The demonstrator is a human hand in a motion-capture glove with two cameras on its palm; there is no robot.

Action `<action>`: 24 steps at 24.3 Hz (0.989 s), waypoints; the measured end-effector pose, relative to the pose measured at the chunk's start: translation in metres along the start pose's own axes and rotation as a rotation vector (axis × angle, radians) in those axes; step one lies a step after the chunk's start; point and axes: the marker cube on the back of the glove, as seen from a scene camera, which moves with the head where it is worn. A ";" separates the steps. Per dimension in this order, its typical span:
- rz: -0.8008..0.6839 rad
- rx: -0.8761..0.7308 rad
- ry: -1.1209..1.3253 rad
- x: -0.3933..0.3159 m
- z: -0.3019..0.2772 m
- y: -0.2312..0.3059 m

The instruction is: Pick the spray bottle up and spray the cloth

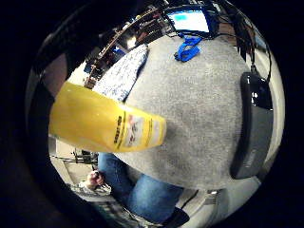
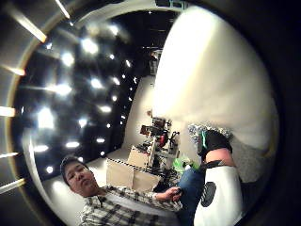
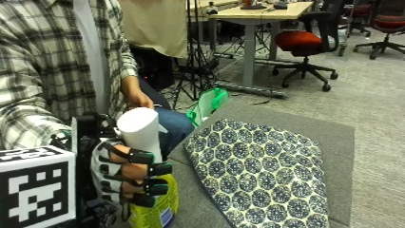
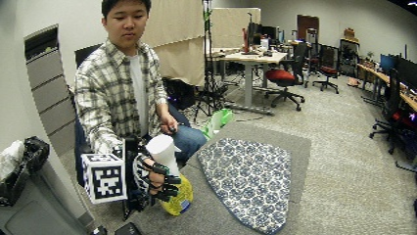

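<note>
Gloved right hand [image 3: 130, 178] nearest the lens, at the near left corner of the grey table [image 3: 284, 121]. Fingers [image 3: 149, 171] curled round the spray bottle [image 3: 149, 166], grasping it at the junction of white upper part and yellow body. Bottle upright; white top above the hand, yellow lower body with label below the fingers, at the table's near left edge. Cannot tell whether the base touches the table surface or hangs just above it.

Patterned cloth [image 3: 263, 173], blue-and-white, flat on the table to the right of the bottle, near it but apart, reaching from the near edge toward the far side. Green-and-white object [image 3: 208, 104] at the far left table edge, beyond the cloth.

Little-finger palm view: yellow bottle body [image 1: 102, 121] close to the palm, label facing out; cloth [image 1: 121, 71] beyond it on the grey surface; dark rectangular device [image 1: 254, 126] at the opposite table edge; blue strap [image 1: 187, 47] near a lit screen [image 1: 190, 20].

Bare left hand [image 3: 136, 97] resting on the thigh, away from the table.
</note>
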 end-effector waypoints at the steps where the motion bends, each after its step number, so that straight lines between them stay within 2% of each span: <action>1: 0.013 0.018 -0.030 0.002 0.002 -0.002; 5: 0.035 0.103 -0.150 0.006 0.011 -0.011; 10: 0.048 0.135 -0.296 0.011 0.030 -0.021; 24: 0.019 0.194 -0.245 0.011 0.031 -0.033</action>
